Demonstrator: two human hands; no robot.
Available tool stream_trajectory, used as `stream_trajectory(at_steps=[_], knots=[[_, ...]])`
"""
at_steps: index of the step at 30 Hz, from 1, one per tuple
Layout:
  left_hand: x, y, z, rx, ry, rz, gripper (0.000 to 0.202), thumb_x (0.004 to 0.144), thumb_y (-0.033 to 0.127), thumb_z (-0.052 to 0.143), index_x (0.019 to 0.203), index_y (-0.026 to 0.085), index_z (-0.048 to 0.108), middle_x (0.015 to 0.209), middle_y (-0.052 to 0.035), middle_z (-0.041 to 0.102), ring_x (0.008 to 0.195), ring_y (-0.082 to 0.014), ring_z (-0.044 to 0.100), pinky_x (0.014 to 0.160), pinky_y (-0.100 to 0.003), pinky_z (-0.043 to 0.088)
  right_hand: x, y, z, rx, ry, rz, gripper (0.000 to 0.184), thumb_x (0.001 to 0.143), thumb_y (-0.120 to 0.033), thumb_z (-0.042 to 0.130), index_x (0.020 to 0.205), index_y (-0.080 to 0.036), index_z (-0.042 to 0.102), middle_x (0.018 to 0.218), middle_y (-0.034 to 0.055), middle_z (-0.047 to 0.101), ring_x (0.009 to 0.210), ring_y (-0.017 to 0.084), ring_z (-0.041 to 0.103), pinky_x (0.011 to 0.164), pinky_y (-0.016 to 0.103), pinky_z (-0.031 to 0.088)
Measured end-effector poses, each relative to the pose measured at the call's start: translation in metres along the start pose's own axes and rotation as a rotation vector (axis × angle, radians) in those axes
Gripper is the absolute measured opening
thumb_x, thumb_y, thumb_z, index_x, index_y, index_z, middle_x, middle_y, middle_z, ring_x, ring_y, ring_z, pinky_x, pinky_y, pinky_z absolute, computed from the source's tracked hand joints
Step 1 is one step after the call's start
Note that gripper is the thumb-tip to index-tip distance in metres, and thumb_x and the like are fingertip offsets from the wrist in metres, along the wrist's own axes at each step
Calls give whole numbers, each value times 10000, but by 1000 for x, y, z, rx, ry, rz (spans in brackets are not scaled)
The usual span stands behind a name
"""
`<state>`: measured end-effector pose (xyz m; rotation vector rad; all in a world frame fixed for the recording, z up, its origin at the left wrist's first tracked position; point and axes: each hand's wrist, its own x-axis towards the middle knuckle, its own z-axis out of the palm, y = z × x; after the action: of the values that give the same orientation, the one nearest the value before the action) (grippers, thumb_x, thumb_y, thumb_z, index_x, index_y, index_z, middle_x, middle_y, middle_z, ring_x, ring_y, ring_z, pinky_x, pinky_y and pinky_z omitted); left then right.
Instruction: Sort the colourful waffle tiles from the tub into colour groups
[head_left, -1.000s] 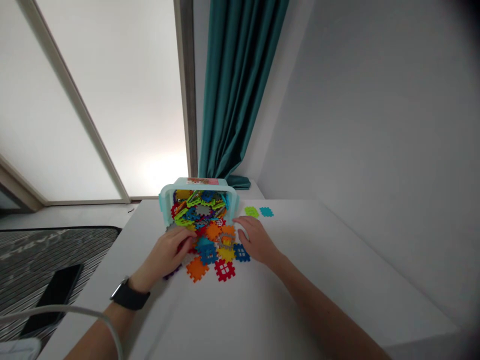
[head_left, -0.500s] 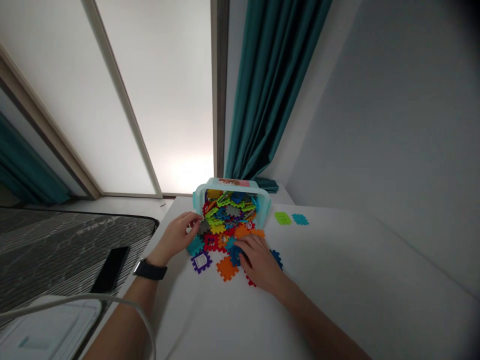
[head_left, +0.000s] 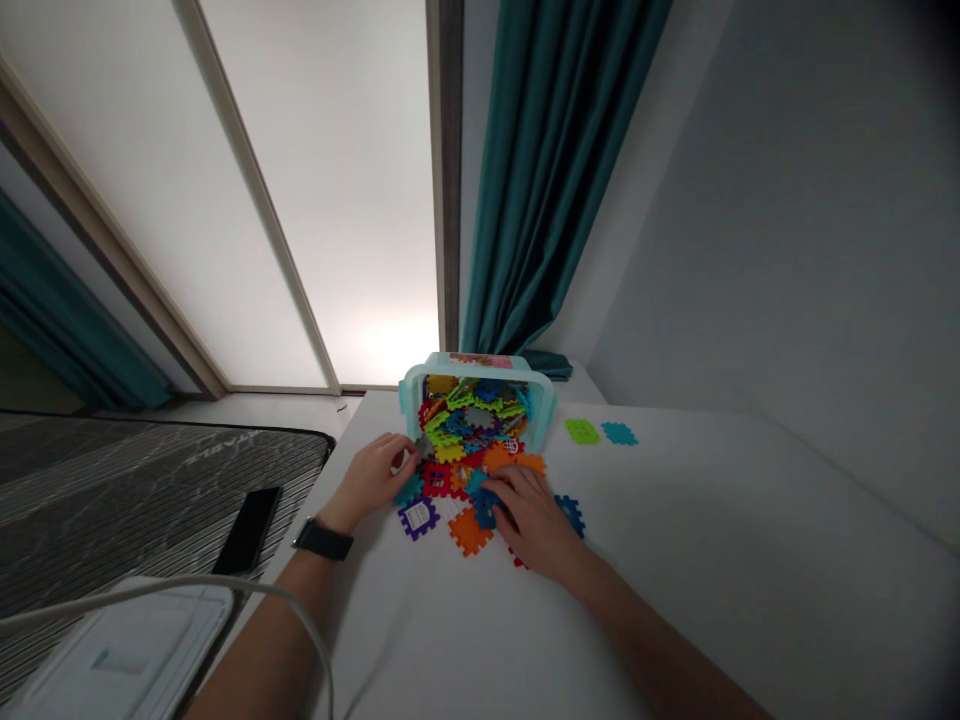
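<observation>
Well — label [head_left: 481, 360] illegible, L hand [head_left: 374, 478] pinches grey pc [head_left: 424, 446] — R hand [head_left: 534, 517] over blue pc [head_left: 484, 509], grip unclear.

Since one second ago, the right hand [head_left: 531, 512] has moved from the right side of the pile [head_left: 459, 478] onto a blue tile [head_left: 484, 512] below the frame's centre, while the left hand [head_left: 377, 478] has withdrawn leftward, uncovering more of a purple tile [head_left: 418, 518] at lower middle.

Frosted panels [head_left: 337, 200] glowed brightest near the pale floor [head_left: 262, 408], a teal curtain [head_left: 559, 180] hung to their right, and a plain grey wall [head_left: 810, 250] rose beside the white table [head_left: 712, 510] in dim light
</observation>
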<state>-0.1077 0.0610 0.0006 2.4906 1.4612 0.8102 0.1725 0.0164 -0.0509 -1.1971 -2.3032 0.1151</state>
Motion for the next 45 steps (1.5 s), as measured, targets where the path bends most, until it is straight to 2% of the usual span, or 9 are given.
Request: stream_trajectory(at_steps=[3,8,17,23,27,29,34,39,45], knots=[[-9,-10,-5,-52,-57,-1,182,914,357,533,901,190,605,859,-38,618,795,-185,589,685,-290,473,0,0,-1,12,-7,2,339,891,-129,528,1200,-234,622,1157,110,617,1104,288,561,951,484,487],[-20,-18,-12,-16,-212,-58,374,784,512,691,931,186,582,871,-43,641,758,-205,602,675,-312,471,-1,0,-2,23,-16,2,351,898,-131,521,1215,-247,617,1165,108,613,1117,288,559,954,482,493],[-21,-13,-6,-22,-269,-7,305,745,361,710,973,207,578,886,-36,652,762,-202,615,687,-310,483,-1,1,-2,20,-8,1,359,891,-130,529,1213,-259,620,1165,103,617,1111,288,567,956,484,493],[-19,-4,-20,-134,-190,6,324,813,333,661,1091,191,577,1043,-57,599,894,-193,615,822,-339,528,-1,0,-2,26,-14,-5,334,901,-128,520,1199,-244,619,1155,105,618,1115,288,560,971,493,482],[-16,14,-9,-210,-144,86,479,848,281,644,1297,214,493,1183,-85,546,1025,-210,595,922,-378,533,0,-2,-4,57,45,-4,327,910,-127,500,1191,-242,620,1171,110,618,1116,284,560,972,487,474],[-14,25,1,-231,-112,134,484,860,247,635,1316,221,476,1240,-101,509,1100,-224,575,970,-395,526,1,-4,-8,107,113,10,316,927,-137,474,1192,-236,613,1158,108,632,1105,275,568,981,475,461],[-1,53,11,-195,-30,229,509,862,220,653,1336,222,464,1272,-120,488,1187,-261,540,1021,-430,517,1,-10,-19,394,247,153,229,1002,-273,407,1084,-233,617,1000,73,678,975,236,610,938,410,462],[20,76,11,-129,-3,371,541,892,212,626,1405,242,454,1303,-123,528,1202,-279,556,1037,-470,511,0,-10,-16,787,257,332,275,996,-460,445,1064,-230,579,932,36,635,842,194,596,781,319,481],[14,78,41,-163,83,399,534,942,226,586,1449,261,421,1338,-113,577,1236,-261,562,1068,-469,494,7,-7,-18,988,264,458,369,888,-569,588,784,-218,535,722,-31,523,678,144,481,642,265,399]])
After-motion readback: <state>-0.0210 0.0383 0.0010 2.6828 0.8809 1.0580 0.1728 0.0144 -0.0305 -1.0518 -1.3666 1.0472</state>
